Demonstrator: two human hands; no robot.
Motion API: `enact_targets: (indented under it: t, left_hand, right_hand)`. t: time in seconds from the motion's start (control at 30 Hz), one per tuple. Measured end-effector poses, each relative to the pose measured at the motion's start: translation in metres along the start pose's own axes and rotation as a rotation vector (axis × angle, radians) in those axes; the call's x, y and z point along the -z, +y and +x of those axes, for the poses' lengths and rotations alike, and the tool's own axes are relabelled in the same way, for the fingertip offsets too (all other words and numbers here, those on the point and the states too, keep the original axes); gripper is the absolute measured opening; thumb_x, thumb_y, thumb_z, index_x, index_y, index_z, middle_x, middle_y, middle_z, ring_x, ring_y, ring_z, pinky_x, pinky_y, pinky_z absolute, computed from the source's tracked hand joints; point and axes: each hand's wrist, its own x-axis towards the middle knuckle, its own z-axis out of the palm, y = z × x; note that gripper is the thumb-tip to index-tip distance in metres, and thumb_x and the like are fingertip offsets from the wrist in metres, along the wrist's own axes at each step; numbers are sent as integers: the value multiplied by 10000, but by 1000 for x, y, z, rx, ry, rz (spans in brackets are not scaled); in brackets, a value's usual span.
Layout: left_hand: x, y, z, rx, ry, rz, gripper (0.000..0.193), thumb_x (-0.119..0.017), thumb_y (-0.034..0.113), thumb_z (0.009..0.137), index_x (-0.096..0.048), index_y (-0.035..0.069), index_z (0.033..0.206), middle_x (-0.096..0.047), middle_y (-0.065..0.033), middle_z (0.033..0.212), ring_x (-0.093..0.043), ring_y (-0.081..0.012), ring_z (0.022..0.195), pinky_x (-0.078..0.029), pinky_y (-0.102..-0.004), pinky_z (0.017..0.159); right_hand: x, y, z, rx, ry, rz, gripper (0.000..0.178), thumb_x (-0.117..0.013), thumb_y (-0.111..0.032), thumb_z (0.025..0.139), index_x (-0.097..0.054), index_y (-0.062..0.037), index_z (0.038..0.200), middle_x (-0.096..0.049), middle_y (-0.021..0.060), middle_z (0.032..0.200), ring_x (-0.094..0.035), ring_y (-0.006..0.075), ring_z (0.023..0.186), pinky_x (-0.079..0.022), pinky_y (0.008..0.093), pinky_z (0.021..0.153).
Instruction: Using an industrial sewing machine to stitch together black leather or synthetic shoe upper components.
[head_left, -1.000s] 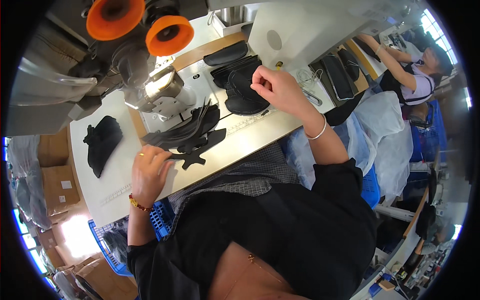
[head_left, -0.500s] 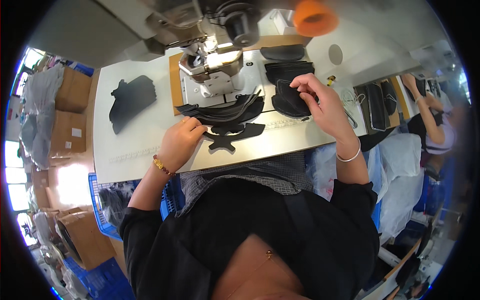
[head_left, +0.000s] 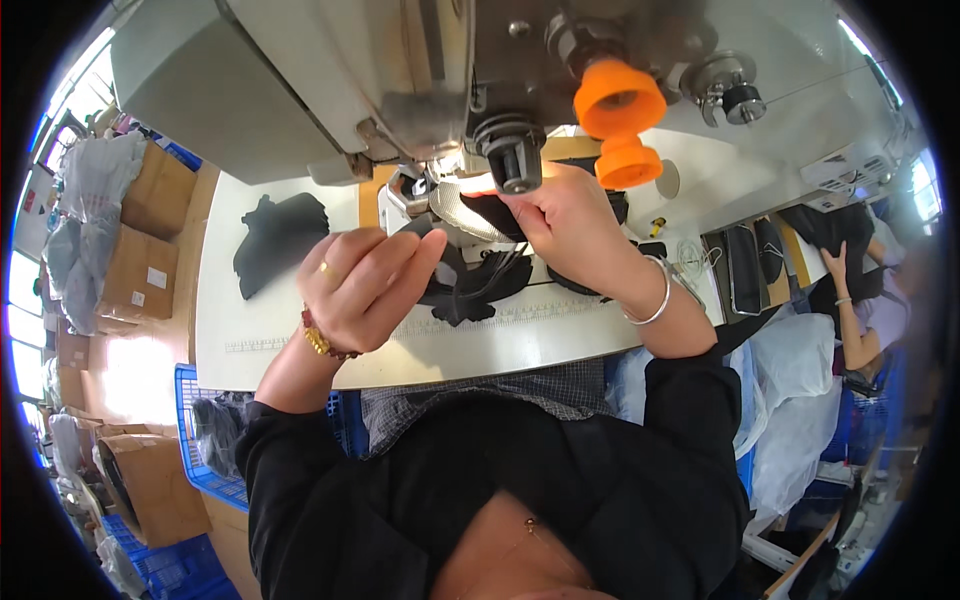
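Both my hands are raised in front of the sewing machine head (head_left: 410, 90), close to its needle area. My left hand (head_left: 362, 285) is closed in a pinch, with a narrow dark cut piece (head_left: 420, 224) at its fingertips. In my right hand (head_left: 575, 225), thumb and fingers grip the edge of a black cut piece (head_left: 495, 214) beside the machine's metal bed. Below and between the hands lies a pile of curved black pieces (head_left: 478, 290) on the white table (head_left: 300, 355). The machine head and my hands partly hide the needle area.
More black pieces (head_left: 280, 240) lie on the table's left. Orange thread holders (head_left: 620, 100) hang overhead. A blue basket (head_left: 205, 455) stands below at left, by cardboard boxes (head_left: 140, 270). At right, a co-worker's arm (head_left: 850, 315) shows near a tray of dark pieces (head_left: 742, 270).
My left hand has risen off the curved piece at the table front toward the machine. My right hand has left the right-hand pile, moving left and up with a black piece. The view has shifted.
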Motion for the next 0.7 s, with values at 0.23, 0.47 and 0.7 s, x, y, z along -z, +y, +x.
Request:
enact_targets:
  t: [0.23, 0.47, 0.7]
  left_hand:
    - [-25, -14, 8, 32, -50, -79, 290, -630, 133, 577, -719, 82, 849, -625, -24, 858, -615, -188, 786, -499, -284, 598]
    - [-28, -12, -5, 56, -75, -67, 299, -668, 101, 605, -731, 77, 897, -650, -15, 850, -641, -188, 805, -502, -293, 591]
    - [-17, -9, -7, 262, -306, -199, 210, -712, 52, 668, -723, 65, 878, -675, -78, 914, -657, -257, 831, -535, -348, 645]
  right_hand:
    - [2, 3, 0, -24, 52, 68, 190, -647, -91, 814, -675, -90, 1002, -654, 115, 831, -630, 346, 716, -501, 434, 616]
    - [0, 11, -4, -122, -62, 105, 232, -677, -52, 729, -679, -61, 961, -613, 134, 791, -617, 349, 686, -492, 426, 612]
    - [5, 13, -3, 32, -16, 17, 370, -655, -3, 697, -742, -178, 1012, -581, 93, 765, -583, 310, 665, -472, 409, 592]
